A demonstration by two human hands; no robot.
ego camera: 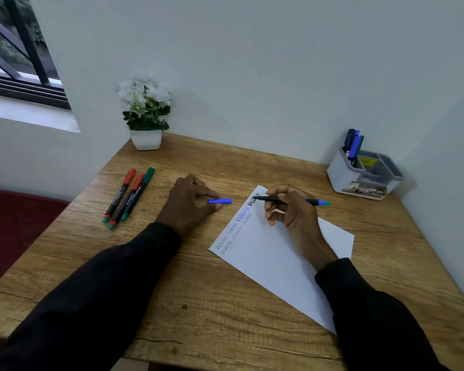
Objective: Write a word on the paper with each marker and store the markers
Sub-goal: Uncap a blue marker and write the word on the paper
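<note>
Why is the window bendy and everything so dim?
Head view: the wide-angle lens bows the window and table edges; the light is dim and bluish, with a soft shadow beside the organizer; the words on the paper blur slightly, yet the marker in the right hand and blue cap in the left hand look sharp.

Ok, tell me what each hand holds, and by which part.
Right hand grips the uncapped marker mid-barrel, tip at the paper. Left hand pinches the blue cap at its left end.

One head-worn wide-angle view, forward and down, close over the table toward the wall
</note>
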